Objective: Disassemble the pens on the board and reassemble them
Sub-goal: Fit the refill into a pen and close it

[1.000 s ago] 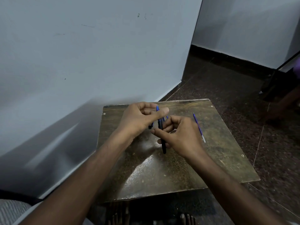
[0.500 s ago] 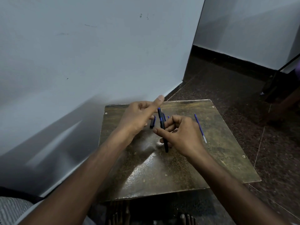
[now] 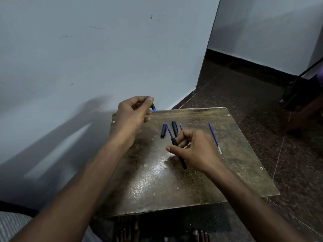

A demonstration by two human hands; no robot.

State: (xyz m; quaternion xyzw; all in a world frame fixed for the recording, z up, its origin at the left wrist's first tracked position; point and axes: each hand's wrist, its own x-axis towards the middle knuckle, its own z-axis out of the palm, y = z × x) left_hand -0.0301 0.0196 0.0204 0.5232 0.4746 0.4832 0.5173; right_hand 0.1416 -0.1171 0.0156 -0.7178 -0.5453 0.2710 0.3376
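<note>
We saw the right hand (image 3: 195, 151) pinching a black pen barrel (image 3: 179, 154) with its blue refill poking out, low over the board (image 3: 236, 172). The left hand (image 3: 132, 114) gripped a small blue-tipped piece (image 3: 153, 107) near the far-left corner. A black cap (image 3: 163, 130), another black piece (image 3: 175, 128) and a loose refill (image 3: 214, 137) lay on the board.

Pale wall (image 3: 104, 49), dark speckled floor (image 3: 244, 95), black skirting (image 3: 253, 62) beyond.

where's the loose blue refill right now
In the head view the loose blue refill lies alone on the board toward its right side, just right of the right hand.
</note>
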